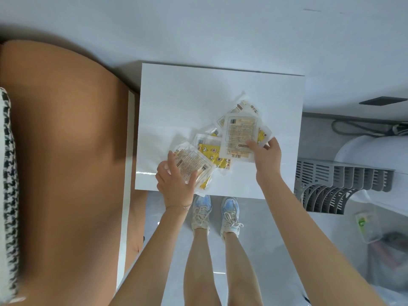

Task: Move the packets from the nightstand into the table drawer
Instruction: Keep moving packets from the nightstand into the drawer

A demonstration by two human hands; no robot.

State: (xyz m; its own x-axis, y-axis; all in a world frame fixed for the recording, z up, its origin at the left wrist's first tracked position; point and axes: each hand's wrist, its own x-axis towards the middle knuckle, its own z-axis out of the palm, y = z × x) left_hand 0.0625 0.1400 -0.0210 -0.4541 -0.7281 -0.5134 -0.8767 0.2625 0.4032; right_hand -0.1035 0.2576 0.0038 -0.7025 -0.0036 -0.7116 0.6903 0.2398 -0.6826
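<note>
Several clear plastic packets with yellow and beige print lie overlapping on the white nightstand (176,102). My left hand (175,184) grips a beige-labelled packet (191,165) at the stand's front edge. My right hand (266,159) pinches the near edge of another beige-labelled packet (239,133) that lies on top of the pile. A yellow star-patterned packet (212,152) lies between the two, partly covered. A further packet (245,107) pokes out behind. No drawer is in view.
A brown padded bed headboard (66,151) stands to the left, with a houndstooth fabric (8,173) at the far left edge. A grey slatted rack (335,184) and a white appliance (375,151) stand to the right. My legs and shoes (215,214) are below the nightstand.
</note>
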